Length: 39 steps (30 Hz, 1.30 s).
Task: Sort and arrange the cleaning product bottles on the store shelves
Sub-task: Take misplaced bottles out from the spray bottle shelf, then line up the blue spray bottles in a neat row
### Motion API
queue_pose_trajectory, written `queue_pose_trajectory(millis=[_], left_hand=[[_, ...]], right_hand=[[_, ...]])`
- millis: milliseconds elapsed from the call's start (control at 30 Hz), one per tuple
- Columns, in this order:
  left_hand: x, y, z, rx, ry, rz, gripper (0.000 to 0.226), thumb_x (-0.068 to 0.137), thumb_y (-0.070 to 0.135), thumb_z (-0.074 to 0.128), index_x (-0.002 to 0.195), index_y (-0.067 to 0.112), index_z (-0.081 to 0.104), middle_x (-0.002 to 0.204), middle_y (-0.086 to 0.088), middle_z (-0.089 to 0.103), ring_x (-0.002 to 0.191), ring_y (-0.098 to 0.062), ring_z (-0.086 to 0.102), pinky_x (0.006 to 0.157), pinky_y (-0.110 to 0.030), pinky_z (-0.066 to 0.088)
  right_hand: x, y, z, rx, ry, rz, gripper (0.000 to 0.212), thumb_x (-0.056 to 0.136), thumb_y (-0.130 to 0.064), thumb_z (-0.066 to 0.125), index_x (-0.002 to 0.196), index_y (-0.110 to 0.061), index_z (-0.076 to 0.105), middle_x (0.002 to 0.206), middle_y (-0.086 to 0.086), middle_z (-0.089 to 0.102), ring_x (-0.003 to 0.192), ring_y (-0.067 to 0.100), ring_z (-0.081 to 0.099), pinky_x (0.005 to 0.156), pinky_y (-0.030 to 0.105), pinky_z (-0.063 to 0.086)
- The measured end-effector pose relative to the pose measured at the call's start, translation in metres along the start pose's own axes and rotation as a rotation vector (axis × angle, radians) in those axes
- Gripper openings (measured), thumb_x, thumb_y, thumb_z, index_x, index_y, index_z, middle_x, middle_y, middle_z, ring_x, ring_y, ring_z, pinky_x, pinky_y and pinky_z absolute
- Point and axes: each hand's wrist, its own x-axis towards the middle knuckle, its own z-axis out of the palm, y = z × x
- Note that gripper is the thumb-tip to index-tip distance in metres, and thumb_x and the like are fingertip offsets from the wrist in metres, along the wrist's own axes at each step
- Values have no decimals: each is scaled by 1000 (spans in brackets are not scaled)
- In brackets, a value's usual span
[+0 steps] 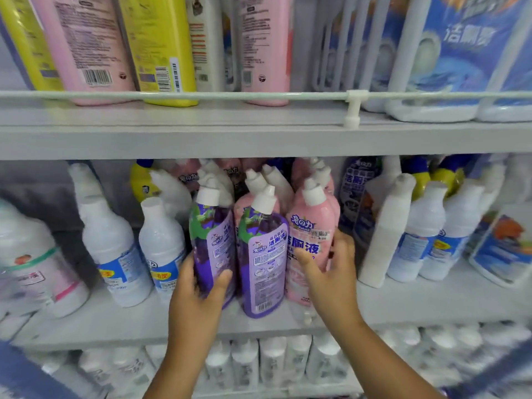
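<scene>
On the grey middle shelf (pixel 403 306), near its front edge, the left hand (pixel 198 286) grips a glossy purple plastic bottle with a slanted white cap (pixel 211 243), and the right hand (pixel 331 272) holds a pink bottle of the same shape (pixel 308 246). A second purple bottle (pixel 263 260) stands touching between them. Smooth white bottles with blue labels (pixel 161 254) crowd the left; bare shelf shows along the front edge.

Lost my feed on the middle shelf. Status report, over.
Left hand grips left purple bottle. Right hand holds pink bottle. Second purple bottle upright between them. White bottles crowd the left side.
</scene>
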Motion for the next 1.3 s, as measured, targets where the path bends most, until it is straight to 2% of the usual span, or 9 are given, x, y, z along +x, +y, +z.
queue_pose_trajectory(millis=[133, 233, 467, 567, 700, 867, 967, 1100, 1300], left_hand=[[-32, 1, -3, -18, 131, 52, 51, 83, 26, 78, 128, 33, 56, 126, 4, 66, 110, 3, 63, 94, -12, 49], [-57, 5, 1, -46, 173, 3, 39, 77, 38, 77, 113, 36, 59, 120, 2, 64, 100, 0, 64, 82, -17, 53], [-108, 40, 56, -103, -105, -104, 34, 85, 26, 79, 114, 32, 63, 117, 13, 68, 98, -1, 67, 74, -11, 48], [-137, 64, 109, -69, -206, -64, 44, 86, 26, 78, 126, 32, 60, 121, 16, 65, 109, -2, 64, 73, -4, 46], [-191, 95, 194, -89, -294, -34, 44, 87, 30, 77, 126, 36, 57, 126, 19, 62, 117, -8, 62, 87, -18, 46], [-265, 142, 313, -128, -455, -6, 36, 89, 41, 73, 121, 46, 57, 126, 28, 61, 115, 2, 62, 77, -16, 46], [-303, 171, 382, -137, -550, 14, 36, 91, 41, 71, 124, 42, 58, 124, 30, 60, 114, 2, 62, 73, -13, 46], [-332, 196, 469, -114, -659, 51, 42, 90, 45, 70, 129, 40, 56, 124, 30, 58, 114, 2, 61, 69, -9, 47], [-325, 198, 584, -91, -715, 81, 38, 90, 41, 72, 123, 44, 55, 124, 31, 59, 114, 3, 61, 90, -24, 50]], right_hand=[[-11, 6, -17, -37, -44, 87, 51, 78, -45, 82, 121, -31, 59, 118, -10, 55, 109, 5, 59, 99, 33, 50], [-14, 8, -35, -19, -83, 158, 44, 78, -50, 82, 115, -43, 58, 123, -9, 61, 106, -2, 61, 97, 31, 53], [-27, 8, -107, 72, -88, 230, 50, 85, -38, 79, 130, -30, 58, 128, -8, 62, 114, 4, 61, 100, 36, 54], [-33, 8, -171, 130, -93, 254, 46, 87, -40, 76, 128, -39, 55, 133, -13, 60, 119, 2, 59, 100, 33, 53], [-38, 23, -296, 120, -53, 264, 53, 85, -50, 72, 133, -43, 52, 134, -23, 56, 121, -6, 55, 97, 25, 51], [-28, 40, -465, 68, 60, 274, 55, 89, -46, 70, 140, -38, 49, 134, -22, 55, 109, -17, 57, 78, 10, 54], [-22, 48, -544, 32, 163, 295, 51, 92, -41, 71, 139, -37, 52, 136, -18, 58, 120, -3, 58, 94, 26, 53], [0, 62, -617, -1, 233, 302, 48, 92, -41, 72, 136, -39, 53, 135, -18, 58, 123, 0, 57, 92, 24, 50], [52, 107, -675, -53, 238, 324, 49, 92, -47, 70, 137, -42, 51, 135, -25, 55, 124, -2, 54, 95, 28, 53]])
